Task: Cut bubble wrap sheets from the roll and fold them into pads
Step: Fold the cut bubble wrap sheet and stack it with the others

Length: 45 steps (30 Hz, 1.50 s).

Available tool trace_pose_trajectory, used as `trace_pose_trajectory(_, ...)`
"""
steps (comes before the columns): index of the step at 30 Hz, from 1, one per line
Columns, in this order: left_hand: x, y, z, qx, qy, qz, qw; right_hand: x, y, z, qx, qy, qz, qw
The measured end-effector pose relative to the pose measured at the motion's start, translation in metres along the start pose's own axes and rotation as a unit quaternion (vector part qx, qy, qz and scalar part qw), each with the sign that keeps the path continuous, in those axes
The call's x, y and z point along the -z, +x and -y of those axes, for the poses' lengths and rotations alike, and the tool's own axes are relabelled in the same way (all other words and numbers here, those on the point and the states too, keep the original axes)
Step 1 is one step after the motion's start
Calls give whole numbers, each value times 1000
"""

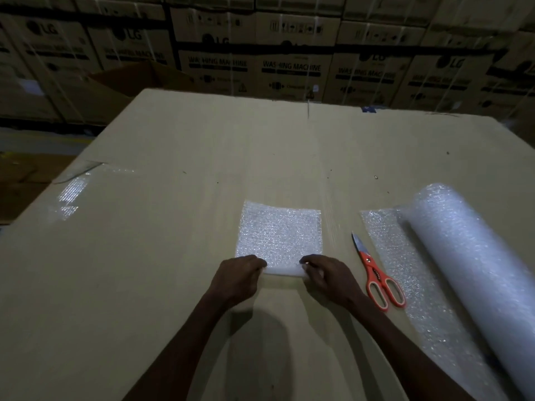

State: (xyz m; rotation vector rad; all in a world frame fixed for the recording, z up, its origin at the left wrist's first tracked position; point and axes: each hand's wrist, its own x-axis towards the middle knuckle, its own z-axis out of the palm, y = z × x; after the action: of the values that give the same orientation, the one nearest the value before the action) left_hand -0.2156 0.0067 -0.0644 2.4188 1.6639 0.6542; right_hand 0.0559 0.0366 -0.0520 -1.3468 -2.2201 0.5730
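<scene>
Partly hidden fingertips: left hand (pixel 241 272) and right hand (pixel 324 273) pinched bubble wrap sheet (pixel 279 235) near edge; cardboard surface (pixel 173 198), dim stacked boxes (pixel 292 73) beyond.

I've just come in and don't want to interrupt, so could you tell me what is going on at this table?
A person is folding a cut bubble wrap sheet on a cardboard-covered table. The left hand and right hand each pinch the sheet's near edge, which is turned over into a first fold. The orange-handled scissors lie unused to the right, beside the bubble wrap roll, whose loose end is spread flat. Further bubble wrap lies at the table's far left.
</scene>
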Motion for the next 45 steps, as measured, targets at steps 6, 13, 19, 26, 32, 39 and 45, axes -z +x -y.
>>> trace_pose_trajectory(6,17,34,9,115,-198,32,973,21,20,-12,-93,152,33,983)
trace_pose_trajectory(13,25,79,49,169,-346,-23,923,41,70,-22,-181,335,-32,924)
trace_pose_trajectory(19,11,114,76,213,-306,-45,927,30,120,-47,-227,278,-77,930)
trace_pose_trajectory(26,-8,136,88,255,-214,-59,941,15,151,-63,-256,219,-114,934)
trace_pose_trajectory(32,-19,139,82,209,-107,-93,967,8,160,-58,-270,122,-141,945)
trace_pose_trajectory(39,-30,147,76,92,56,8,994,11,161,-42,-259,30,-154,953)
trace_pose_trajectory(45,-40,141,73,87,100,66,989,-14,141,-3,-138,-68,-174,973)
